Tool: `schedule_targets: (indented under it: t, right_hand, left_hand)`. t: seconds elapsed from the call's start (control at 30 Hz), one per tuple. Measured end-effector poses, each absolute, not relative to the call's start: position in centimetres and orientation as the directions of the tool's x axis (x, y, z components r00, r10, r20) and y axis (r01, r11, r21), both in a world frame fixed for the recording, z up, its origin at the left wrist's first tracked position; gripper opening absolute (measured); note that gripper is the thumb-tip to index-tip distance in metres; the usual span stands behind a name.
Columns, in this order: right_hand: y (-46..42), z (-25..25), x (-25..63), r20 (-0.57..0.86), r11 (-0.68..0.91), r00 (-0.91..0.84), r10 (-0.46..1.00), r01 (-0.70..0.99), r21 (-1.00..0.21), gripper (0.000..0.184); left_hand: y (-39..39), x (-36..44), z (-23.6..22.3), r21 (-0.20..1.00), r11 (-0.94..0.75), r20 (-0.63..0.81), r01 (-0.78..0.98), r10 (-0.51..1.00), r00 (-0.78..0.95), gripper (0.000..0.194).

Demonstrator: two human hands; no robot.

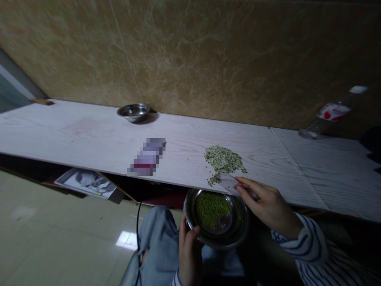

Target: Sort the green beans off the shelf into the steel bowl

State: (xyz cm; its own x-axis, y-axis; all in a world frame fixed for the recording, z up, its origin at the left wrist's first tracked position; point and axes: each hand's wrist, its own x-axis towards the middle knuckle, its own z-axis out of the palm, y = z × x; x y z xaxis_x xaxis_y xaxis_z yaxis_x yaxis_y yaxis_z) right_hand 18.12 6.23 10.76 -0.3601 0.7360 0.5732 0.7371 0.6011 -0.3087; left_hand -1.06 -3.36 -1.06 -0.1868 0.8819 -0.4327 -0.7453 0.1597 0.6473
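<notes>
My left hand [189, 248] is closed on the near left rim of a steel bowl [242, 228], held above my lap by the shelf's front edge. Green mung beans [212, 208] lie inside the bowl. My right hand [264, 200] pinches a clear, whitish plastic piece [228, 182], whose exact kind I cannot make out. That piece rests at the shelf edge, above the bowl's far rim. Its tip touches the near end of a spread of loose mung beans [224, 159] on the white wood-grain shelf.
A small steel bowl [133, 113] stands against the wall at the back left. A blurred, pixelated flat item [149, 157] lies left of the loose beans. At the right stands a clear plastic bottle [331, 113]. An open drawer [89, 182] juts out below the shelf.
</notes>
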Motion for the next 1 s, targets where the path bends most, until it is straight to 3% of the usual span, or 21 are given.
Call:
schedule_targets:
  t: [0.27, 1.0]
  right_hand:
    - [5.7, 10.8, 17.7, 0.566, 0.611, -0.375, 0.734, 0.728, -0.31, 0.025]
    - [5.3, 10.9, 16.9, 0.591, 0.593, -0.344, 0.73, 0.749, -0.297, 0.026]
  left_hand:
    - [-3.4, -1.3, -0.9, 0.645, 0.158, -0.419, -0.748, 0.891, -0.173, 0.056]
    - [-3.3, -1.1, -0.5, 0.642, 0.128, -0.436, -0.756, 0.872, -0.223, 0.065]
